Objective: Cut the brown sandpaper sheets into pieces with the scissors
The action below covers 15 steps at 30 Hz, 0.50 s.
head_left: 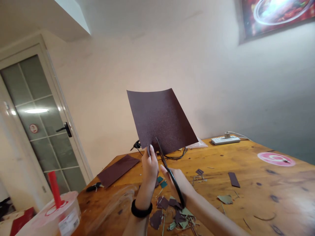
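A large dark brown sheet of paper (159, 114) is held up above the table, its lower edge towards me. My left hand (150, 164) pinches that lower edge near its left corner, thumb on the near face; a black band circles the wrist. In my right hand (178, 180) is a pair of scissors (169, 170) with dark handles. Their blades point up and away, and one lies in front of the sheet just right of my left thumb. Whether the other blade is behind the paper is hidden. My right fingers are partly covered by the handle.
Paper scraps (157, 219) and thin strips lie below my hands. Another brown sheet (118, 170) and black keys (94, 186) are at left, near a lidded cup (71, 209) with a red straw. A power strip (225, 140) and pink round fan (275, 159) lie at right.
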Tool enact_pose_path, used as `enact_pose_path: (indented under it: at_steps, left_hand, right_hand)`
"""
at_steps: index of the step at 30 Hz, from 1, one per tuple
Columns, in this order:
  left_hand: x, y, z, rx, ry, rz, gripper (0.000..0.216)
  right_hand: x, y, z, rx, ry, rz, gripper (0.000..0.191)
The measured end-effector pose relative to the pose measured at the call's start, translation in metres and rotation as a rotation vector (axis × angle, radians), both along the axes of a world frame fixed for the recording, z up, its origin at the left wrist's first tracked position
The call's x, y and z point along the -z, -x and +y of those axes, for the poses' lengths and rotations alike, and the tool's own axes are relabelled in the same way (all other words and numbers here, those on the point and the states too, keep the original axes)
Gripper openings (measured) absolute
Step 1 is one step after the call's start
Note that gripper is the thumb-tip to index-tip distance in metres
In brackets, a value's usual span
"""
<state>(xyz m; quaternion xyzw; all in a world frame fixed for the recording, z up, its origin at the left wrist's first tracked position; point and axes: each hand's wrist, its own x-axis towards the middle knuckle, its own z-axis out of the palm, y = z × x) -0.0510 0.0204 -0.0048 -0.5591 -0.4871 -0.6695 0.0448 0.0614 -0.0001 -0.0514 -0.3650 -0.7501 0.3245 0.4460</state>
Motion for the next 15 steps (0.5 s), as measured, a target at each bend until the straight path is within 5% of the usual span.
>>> enact_pose_path:
  at_steps: [15]
  left_hand:
    - [0.0020,-0.0045,-0.0016,-0.001,0.024,-0.056,0.047]
  right_hand:
    - [-0.0019,-0.0009,-0.0011,0.030,-0.010,-0.010,0.054]
